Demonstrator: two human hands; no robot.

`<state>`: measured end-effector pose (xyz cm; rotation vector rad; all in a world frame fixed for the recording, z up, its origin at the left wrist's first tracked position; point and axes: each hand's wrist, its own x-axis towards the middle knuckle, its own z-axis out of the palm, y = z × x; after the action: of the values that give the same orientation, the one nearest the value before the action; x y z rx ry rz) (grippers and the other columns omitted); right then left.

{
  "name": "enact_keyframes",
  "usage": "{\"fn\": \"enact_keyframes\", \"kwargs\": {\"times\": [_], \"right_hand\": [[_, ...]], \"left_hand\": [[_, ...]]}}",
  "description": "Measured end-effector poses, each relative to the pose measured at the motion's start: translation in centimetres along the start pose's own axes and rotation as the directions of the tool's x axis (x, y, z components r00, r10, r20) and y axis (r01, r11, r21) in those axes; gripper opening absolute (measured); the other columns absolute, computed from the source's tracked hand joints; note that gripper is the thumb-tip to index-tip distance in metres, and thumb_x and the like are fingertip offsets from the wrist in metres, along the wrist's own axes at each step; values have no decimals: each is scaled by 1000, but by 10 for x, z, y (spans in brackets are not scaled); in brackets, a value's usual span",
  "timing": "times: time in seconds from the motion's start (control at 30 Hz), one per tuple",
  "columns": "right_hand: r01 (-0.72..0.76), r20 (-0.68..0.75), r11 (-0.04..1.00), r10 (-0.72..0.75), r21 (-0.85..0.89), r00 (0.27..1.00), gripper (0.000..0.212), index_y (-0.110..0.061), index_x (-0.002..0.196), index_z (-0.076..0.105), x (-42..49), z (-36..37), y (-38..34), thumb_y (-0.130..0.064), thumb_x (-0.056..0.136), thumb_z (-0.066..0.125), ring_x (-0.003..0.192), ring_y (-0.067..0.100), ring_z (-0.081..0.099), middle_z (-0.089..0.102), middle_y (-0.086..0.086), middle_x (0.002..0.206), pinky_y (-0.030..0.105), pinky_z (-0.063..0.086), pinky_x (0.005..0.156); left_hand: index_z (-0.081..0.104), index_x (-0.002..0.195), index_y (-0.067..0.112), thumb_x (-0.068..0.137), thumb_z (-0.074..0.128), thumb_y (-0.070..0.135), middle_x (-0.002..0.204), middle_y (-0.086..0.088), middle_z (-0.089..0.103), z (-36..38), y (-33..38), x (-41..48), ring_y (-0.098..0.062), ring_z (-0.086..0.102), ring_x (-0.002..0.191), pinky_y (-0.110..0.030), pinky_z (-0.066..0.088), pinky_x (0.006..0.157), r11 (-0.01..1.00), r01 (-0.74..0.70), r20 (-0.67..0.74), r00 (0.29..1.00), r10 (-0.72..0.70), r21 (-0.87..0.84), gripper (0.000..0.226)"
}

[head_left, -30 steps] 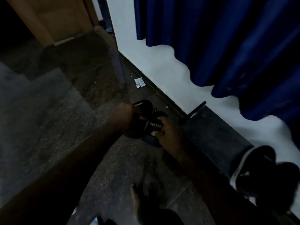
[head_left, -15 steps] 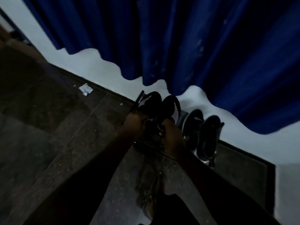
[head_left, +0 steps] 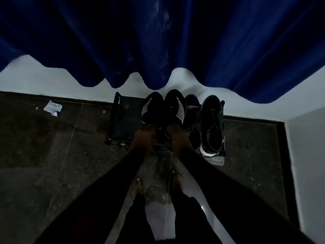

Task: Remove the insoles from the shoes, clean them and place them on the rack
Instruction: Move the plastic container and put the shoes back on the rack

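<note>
Two black shoes with white stripes stand side by side on the low black rack (head_left: 123, 118) against the wall. My left hand (head_left: 144, 136) grips the heel of the left striped shoe (head_left: 151, 110). My right hand (head_left: 178, 136) grips the heel of the right striped shoe (head_left: 175, 106). Both shoes point their toes at the wall. No insole shows in this dim view.
A second pair of dark shoes (head_left: 209, 120) with pale soles fills the rack's right end. A blue curtain (head_left: 158, 41) hangs over the white wall above. A scrap of paper (head_left: 52, 107) lies on the dark floor at left. My feet (head_left: 139, 184) stand below.
I have carried the striped shoes from the floor to the rack, beside the other pair. The view has swung to face the wall straight on.
</note>
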<state>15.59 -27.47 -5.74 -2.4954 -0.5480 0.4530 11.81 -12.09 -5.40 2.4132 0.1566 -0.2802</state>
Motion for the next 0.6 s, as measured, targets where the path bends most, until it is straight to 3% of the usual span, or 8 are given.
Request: {"fn": "enact_keyframes", "kwargs": {"times": [0.07,0.2,0.27,0.33,0.4,0.47,0.53,0.6], "right_hand": [[-38,-15,999,38,16,999,51,-3,104,64,-4,15,-2,-41,74,45,97,44,61,62,20,104,46,52,81],[-104,63,994,102,21,993,75,3,108,64,-13,39,-4,-47,70,24,103,46,59,61,27,110,47,50,81],[-165,96,986,162,19,982,72,3,107,63,-17,45,-8,-46,71,23,103,44,59,60,26,112,44,48,80],[-202,80,979,202,-12,976,67,1,105,62,-19,47,-12,-43,70,26,99,42,61,61,24,111,42,48,78],[-248,59,969,246,12,967,66,-3,102,63,-20,54,-14,-50,72,27,95,40,62,59,23,111,42,49,79],[-398,-42,902,410,169,911,49,-6,106,60,-24,54,-17,-47,80,48,95,36,60,51,19,116,39,48,80],[-486,-254,797,584,359,771,46,-4,114,54,-22,48,-19,-35,83,67,100,36,56,46,19,120,37,46,80],[-573,-266,696,706,433,656,56,-3,124,47,-13,42,-18,-36,84,70,108,39,53,43,20,127,39,45,86]], "left_hand": [[73,85,0,76,47,26,77,-19,71,5,-20,3,-32,69,62,-28,50,55,999,-49,20,999,48,19,38],[73,97,-4,87,43,31,98,-25,71,15,-51,1,-41,70,86,-28,56,67,1000,-7,22,1000,7,-15,48],[74,82,-4,80,43,31,85,-24,72,19,-56,-6,-40,70,72,-35,56,64,999,-52,106,993,51,15,47],[74,80,-2,81,56,29,89,-21,73,18,-61,-5,-35,71,70,-32,54,66,993,-115,-52,992,116,32,36],[72,98,2,86,63,32,100,-17,71,14,-63,-1,-30,69,78,-25,46,71,996,46,-155,986,-57,-80,34],[63,115,4,85,55,49,105,-19,68,14,-73,11,-31,66,93,-30,45,80,961,235,-213,941,-262,-145,54],[51,133,2,84,58,58,131,-23,57,12,-84,25,-36,55,118,-40,43,99,869,463,-27,880,-474,-177,74],[45,139,7,79,63,67,141,-14,51,11,-89,40,-34,55,119,-44,51,93,702,664,280,746,-604,-256,87]]}}
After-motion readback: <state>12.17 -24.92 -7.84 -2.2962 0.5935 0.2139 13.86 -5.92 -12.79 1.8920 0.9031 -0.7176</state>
